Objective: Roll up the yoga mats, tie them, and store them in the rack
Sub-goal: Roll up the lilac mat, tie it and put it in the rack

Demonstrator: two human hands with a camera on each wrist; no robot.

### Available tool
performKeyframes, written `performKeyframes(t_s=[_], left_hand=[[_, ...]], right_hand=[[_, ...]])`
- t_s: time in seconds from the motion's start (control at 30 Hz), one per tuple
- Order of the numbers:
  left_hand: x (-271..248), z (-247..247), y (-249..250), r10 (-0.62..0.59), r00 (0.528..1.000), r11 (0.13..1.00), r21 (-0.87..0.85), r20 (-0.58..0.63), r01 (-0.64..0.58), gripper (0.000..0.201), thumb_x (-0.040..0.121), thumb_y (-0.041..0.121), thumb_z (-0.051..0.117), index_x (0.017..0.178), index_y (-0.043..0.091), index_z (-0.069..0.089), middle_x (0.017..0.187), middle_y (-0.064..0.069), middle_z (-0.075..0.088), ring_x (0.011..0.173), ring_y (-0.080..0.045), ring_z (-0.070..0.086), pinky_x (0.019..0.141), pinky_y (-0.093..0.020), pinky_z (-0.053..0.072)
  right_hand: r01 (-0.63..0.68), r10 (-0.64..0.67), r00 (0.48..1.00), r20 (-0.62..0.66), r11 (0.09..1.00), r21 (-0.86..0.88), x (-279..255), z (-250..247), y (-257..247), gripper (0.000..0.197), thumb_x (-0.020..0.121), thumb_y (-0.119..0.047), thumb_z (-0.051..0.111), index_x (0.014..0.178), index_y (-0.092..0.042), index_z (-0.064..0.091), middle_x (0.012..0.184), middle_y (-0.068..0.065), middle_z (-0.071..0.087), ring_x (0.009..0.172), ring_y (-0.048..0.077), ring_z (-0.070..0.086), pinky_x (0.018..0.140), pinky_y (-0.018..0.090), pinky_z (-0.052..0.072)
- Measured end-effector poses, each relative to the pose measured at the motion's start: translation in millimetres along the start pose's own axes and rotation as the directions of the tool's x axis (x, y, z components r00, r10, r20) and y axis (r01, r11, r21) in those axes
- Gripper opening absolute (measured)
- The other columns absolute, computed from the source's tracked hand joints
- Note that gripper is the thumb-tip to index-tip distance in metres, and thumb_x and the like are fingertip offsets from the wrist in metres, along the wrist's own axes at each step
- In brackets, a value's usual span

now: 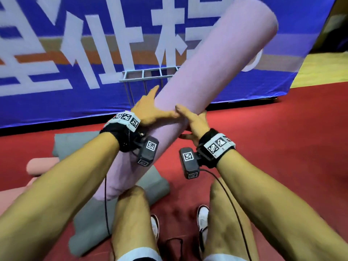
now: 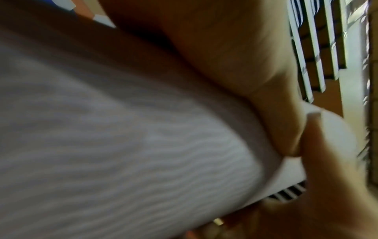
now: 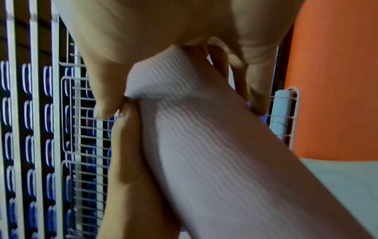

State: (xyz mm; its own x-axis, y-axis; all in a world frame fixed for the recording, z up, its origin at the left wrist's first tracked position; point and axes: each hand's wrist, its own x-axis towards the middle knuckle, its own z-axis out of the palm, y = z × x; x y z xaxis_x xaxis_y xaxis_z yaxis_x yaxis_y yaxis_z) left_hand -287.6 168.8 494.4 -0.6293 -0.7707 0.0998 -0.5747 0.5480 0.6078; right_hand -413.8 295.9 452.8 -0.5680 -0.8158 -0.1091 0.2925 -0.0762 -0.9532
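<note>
Both hands are gripping one rolled pink ribbed foam yoga mat (image 1: 203,72) at mid-length: left hand (image 1: 150,112) curling over it, right hand (image 1: 195,123) cupping beneath, thumbs touching.

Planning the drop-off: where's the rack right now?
In the head view the grey metal rack stands ahead, left of centre, against the blue banner, partly hidden behind the rolled pink mat held in both hands.
</note>
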Motion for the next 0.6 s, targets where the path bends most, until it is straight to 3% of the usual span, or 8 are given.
performKeyframes(t_s=[0.07,0.17,0.27,0.33,0.43,0.5,0.6], left_hand=[[15,-10,6,0.049,0.997,0.998,-0.029,0.059,-0.048,0.147,0.030,0.093,0.077,0.155,0.033,0.028,0.149,-0.004,0.048,0.135,-0.026,0.048,0.110,-0.048,0.043],[24,-8,16,0.084,0.991,0.994,-0.079,0.103,-0.077,0.130,0.033,0.077,0.082,0.143,0.021,0.041,0.132,-0.002,0.055,0.118,-0.019,0.056,0.098,-0.039,0.050],[34,8,20,0.139,0.981,0.984,-0.129,0.132,-0.122,0.127,0.031,0.069,0.082,0.138,0.014,0.042,0.129,0.003,0.054,0.114,-0.012,0.056,0.091,-0.027,0.048],[38,16,25,0.222,0.963,0.971,-0.123,0.153,-0.205,0.131,0.031,0.068,0.084,0.143,0.014,0.042,0.135,0.006,0.054,0.117,-0.010,0.055,0.094,-0.024,0.045],[48,24,37,0.345,0.921,0.935,-0.157,0.183,-0.319,0.127,0.036,0.064,0.090,0.146,0.018,0.046,0.137,0.011,0.059,0.120,-0.005,0.057,0.100,-0.021,0.046],[57,29,43,0.370,0.914,0.925,-0.155,0.164,-0.347,0.135,0.035,0.067,0.092,0.151,0.018,0.042,0.142,0.011,0.057,0.126,-0.004,0.055,0.107,-0.027,0.045],[71,37,40,0.377,0.906,0.926,-0.113,0.191,-0.361,0.153,0.030,0.067,0.093,0.158,0.020,0.024,0.154,0.007,0.043,0.138,-0.012,0.044,0.115,-0.037,0.039]], right_hand=[[0.042,-0.042,0.999,-0.001,0.998,0.038,3,0,-10,0.100,0.047,-0.046,0.090,0.132,-0.031,0.040,0.124,-0.004,0.069,0.102,0.027,0.072,0.070,0.057,0.060],[0.055,-0.055,0.998,0.005,0.996,0.066,8,-9,-13,0.088,0.054,-0.034,0.090,0.129,-0.030,0.044,0.120,0.000,0.071,0.098,0.029,0.073,0.062,0.051,0.060],[0.000,0.001,1.000,-0.015,0.998,0.060,9,-24,-3,0.088,0.053,-0.036,0.089,0.128,-0.032,0.044,0.121,0.000,0.070,0.101,0.030,0.071,0.074,0.059,0.059],[-0.046,0.047,0.999,-0.028,0.999,0.016,8,-34,4,0.090,0.052,-0.044,0.088,0.129,-0.034,0.042,0.119,-0.004,0.069,0.102,0.031,0.070,0.083,0.066,0.055],[-0.039,0.040,0.999,-0.034,0.998,0.050,14,-50,6,0.072,0.063,-0.042,0.082,0.125,-0.035,0.045,0.101,-0.010,0.073,0.099,0.032,0.070,0.078,0.068,0.056],[0.003,0.001,0.999,-0.040,0.997,0.083,22,-55,3,0.066,0.067,-0.040,0.078,0.126,-0.035,0.048,0.095,-0.014,0.075,0.097,0.030,0.070,0.076,0.067,0.057],[0.011,-0.009,0.999,-0.039,0.998,0.066,34,-61,5,0.076,0.062,-0.040,0.084,0.130,-0.035,0.048,0.112,-0.011,0.073,0.102,0.026,0.070,0.075,0.063,0.059]])
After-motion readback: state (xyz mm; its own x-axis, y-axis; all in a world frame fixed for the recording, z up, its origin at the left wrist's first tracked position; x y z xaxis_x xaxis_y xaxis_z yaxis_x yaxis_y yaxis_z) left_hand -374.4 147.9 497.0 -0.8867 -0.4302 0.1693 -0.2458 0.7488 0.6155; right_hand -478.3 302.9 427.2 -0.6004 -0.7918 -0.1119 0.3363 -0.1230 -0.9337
